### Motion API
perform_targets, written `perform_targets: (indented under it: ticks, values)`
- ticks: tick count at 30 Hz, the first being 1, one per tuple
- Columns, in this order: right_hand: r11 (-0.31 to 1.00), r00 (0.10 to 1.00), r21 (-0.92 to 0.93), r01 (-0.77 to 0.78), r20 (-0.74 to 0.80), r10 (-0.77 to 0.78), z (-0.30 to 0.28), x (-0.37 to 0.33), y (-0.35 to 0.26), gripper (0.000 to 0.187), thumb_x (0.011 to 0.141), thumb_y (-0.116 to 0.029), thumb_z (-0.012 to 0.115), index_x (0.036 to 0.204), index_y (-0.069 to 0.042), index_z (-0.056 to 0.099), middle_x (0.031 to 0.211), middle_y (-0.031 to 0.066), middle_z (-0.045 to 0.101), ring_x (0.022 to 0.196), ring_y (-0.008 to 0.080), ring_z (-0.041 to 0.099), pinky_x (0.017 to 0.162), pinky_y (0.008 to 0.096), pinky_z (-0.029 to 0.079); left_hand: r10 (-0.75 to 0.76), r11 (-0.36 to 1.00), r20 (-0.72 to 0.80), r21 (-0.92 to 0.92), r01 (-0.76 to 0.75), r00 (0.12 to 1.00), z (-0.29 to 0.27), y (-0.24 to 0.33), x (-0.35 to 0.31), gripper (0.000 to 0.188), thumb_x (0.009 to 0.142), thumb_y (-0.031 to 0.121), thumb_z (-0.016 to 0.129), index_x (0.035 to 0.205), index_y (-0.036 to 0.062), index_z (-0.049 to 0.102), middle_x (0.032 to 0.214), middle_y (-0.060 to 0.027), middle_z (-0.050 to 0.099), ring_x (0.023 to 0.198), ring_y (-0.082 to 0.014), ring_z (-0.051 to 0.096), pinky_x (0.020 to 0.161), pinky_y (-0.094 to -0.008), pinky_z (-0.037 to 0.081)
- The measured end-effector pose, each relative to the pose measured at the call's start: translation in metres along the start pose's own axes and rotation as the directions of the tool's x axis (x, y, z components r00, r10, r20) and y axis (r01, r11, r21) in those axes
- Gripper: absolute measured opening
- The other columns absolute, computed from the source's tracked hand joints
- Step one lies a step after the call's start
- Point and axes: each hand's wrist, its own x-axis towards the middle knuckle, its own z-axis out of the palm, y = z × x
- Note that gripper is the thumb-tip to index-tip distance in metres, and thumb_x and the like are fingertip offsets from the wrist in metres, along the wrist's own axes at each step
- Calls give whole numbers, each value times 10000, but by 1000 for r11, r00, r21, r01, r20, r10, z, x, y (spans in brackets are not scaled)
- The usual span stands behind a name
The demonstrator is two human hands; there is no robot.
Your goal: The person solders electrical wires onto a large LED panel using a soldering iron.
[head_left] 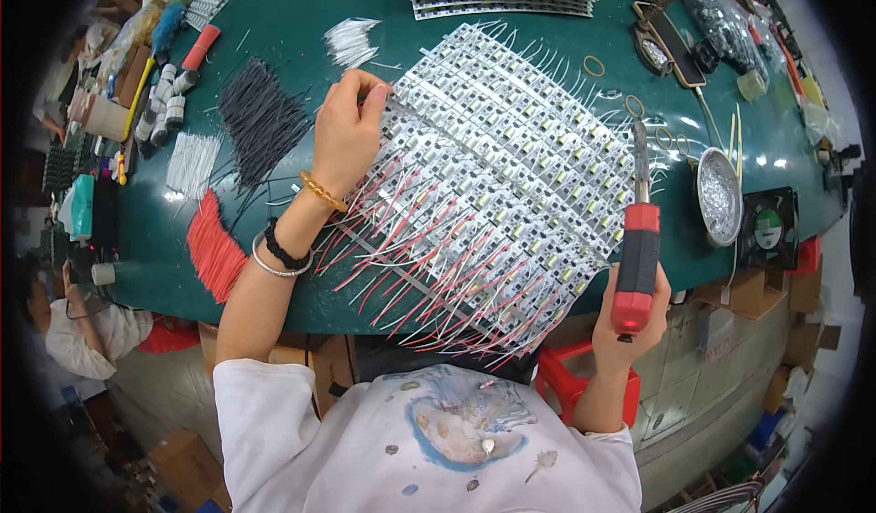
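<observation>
Red wires (411, 285) are fitted to near board rows (497, 244), far rows (511, 73) seemingly pending, soldering gun (637, 267) gripped by right hand (622, 343), left hand (349, 123) pinched.

Head view: wide fisheye, head-worn, above the near edge of the green table (301, 2), aimed steeply down and facing across it; close enough that the table spans most of the width, its edge bowed.
</observation>
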Motion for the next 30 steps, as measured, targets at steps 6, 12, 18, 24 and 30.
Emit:
perform_targets:
  ticks: [6,12,18,24,30]
  values:
    - [991,992,47,-122,-33,123,-4,-2,3,256,826,47,694,1059,45,588,866,69,641,776,119,589,744,257,478,-56,998,24,-31,57,998,-3,10,-1,135,964,142,541,954,18,593,894,-6,684,617,-47,461,576,-220,391]
    - [978,977,-18,-206,60,207,-13,-10,16,409,803,8,678,1190,55,556,989,125,674,848,185,648,797,268,486,-57,994,58,-90,62,997,-6,16,-1,142,967,144,541,957,12,592,888,-18,682,657,-52,500,611,-217,411]
    - [964,964,-24,-265,16,266,-11,-24,8,360,815,-25,716,1142,32,579,906,99,688,809,156,649,780,273,497,-67,991,58,-110,73,996,-5,20,-1,139,970,134,533,957,6,586,874,-36,675,731,-87,577,692,-239,459]
    - [968,967,-34,-250,31,251,-9,-36,4,265,836,-8,689,1079,16,588,873,85,674,795,165,650,767,289,502,-27,999,-1,-41,27,1000,-4,20,-3,124,958,119,542,945,1,579,857,-59,675,764,-115,615,714,-258,474]
    - [972,980,136,-193,77,184,-5,-51,4,141,830,53,646,956,6,605,952,107,637,886,230,639,805,348,480,-31,999,-20,-43,30,999,-6,22,-4,131,949,120,552,916,-3,586,815,-66,682,753,-135,632,714,-264,481]
